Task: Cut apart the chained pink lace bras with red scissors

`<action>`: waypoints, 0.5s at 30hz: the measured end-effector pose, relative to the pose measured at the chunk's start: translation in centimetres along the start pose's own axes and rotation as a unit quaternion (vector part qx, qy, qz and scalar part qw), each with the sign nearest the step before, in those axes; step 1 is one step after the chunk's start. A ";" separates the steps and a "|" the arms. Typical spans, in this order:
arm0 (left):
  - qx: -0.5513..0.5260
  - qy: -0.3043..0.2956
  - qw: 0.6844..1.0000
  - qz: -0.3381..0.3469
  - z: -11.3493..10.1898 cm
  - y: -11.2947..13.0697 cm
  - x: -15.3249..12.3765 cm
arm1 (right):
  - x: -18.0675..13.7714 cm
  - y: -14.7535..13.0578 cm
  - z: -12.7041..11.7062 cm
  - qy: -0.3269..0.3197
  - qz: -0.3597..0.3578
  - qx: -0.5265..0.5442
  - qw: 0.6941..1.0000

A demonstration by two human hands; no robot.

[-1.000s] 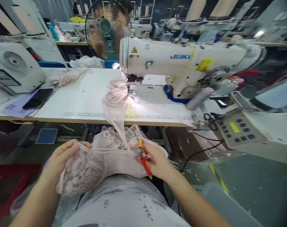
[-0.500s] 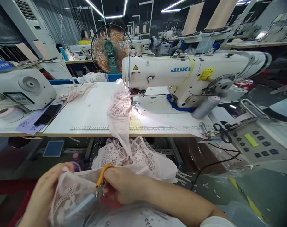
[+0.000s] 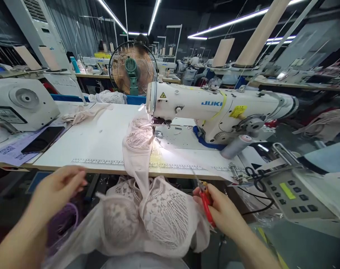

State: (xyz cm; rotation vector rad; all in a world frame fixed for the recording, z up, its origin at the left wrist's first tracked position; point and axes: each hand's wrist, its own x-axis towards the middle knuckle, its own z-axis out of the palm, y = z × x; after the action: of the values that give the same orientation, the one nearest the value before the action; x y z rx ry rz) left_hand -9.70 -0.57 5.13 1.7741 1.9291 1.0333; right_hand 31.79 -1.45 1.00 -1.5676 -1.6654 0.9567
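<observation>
A pale pink lace bra (image 3: pixel 155 220) lies over my lap, joined by a strip of fabric to another pink lace piece (image 3: pixel 138 140) under the needle of the white Juki sewing machine (image 3: pixel 215 106). My right hand (image 3: pixel 220 209) is closed around red-handled thread snips (image 3: pixel 205 196), just right of the bra. My left hand (image 3: pixel 59 186) hovers left of the bra below the table edge, fingers loosely curled and smeared by motion, touching nothing I can make out.
The white sewing table (image 3: pixel 88 144) carries a black phone (image 3: pixel 42 139) on paper, a second machine (image 3: pixel 21 104) at left and loose pink fabric (image 3: pixel 82 112). A control panel (image 3: pixel 291 192) and black scissors (image 3: pixel 254 175) sit right. A fan (image 3: pixel 133 67) stands behind.
My hands have parted: the left let go of the lace and drew away left, the right swung the snips out to the right. The bra now lies spread over my lap.
</observation>
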 end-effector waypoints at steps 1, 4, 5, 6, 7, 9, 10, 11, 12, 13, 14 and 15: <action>0.044 -0.021 0.998 0.049 1.7 0.6 1.9 | 0.3 0.3 0.1 0.026 -0.005 -0.033 0.999; 0.090 -0.097 0.979 0.156 6.9 2.3 7.5 | 0.6 0.3 0.7 0.032 -0.015 -0.037 0.999; 0.106 -0.124 0.967 0.196 8.3 2.8 9.1 | 0.7 0.0 1.0 0.015 -0.016 -0.023 1.000; 0.124 -0.145 0.955 0.228 9.3 3.2 10.4 | 0.7 -0.4 1.3 -0.002 -0.016 -0.009 1.000; 0.144 -0.162 0.943 0.254 10.0 3.4 11.3 | 0.8 -0.8 1.7 -0.013 -0.018 0.003 1.000; 0.183 -0.179 0.921 0.293 10.3 3.6 12.1 | 1.2 -1.6 2.5 -0.029 -0.026 0.029 0.999; 0.202 -0.184 0.912 0.307 10.1 3.6 11.9 | 1.4 -2.0 2.9 -0.035 -0.032 0.045 0.998; 0.217 -0.190 0.903 0.319 9.6 3.5 11.2 | 1.8 -2.3 3.4 -0.042 -0.038 0.061 0.997; 0.232 -0.194 0.895 0.329 9.2 3.3 10.2 | 2.1 -2.7 3.9 -0.056 -0.042 0.076 0.995; 0.243 -0.197 0.888 0.336 8.8 3.0 8.8 | 2.5 -3.0 4.6 -0.076 -0.044 0.090 0.992; 0.252 -0.198 0.884 0.341 8.4 2.7 7.2 | 3.0 -3.3 5.3 -0.096 -0.044 0.104 0.989; 0.263 -0.181 0.884 0.340 8.2 2.2 5.5 | 3.4 -3.7 6.2 -0.116 -0.042 0.116 0.986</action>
State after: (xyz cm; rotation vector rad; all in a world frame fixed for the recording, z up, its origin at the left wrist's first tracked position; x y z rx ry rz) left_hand -3.56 6.98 2.33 2.8279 1.4407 0.2710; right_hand 24.40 1.37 0.83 -1.2625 -1.6899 1.2773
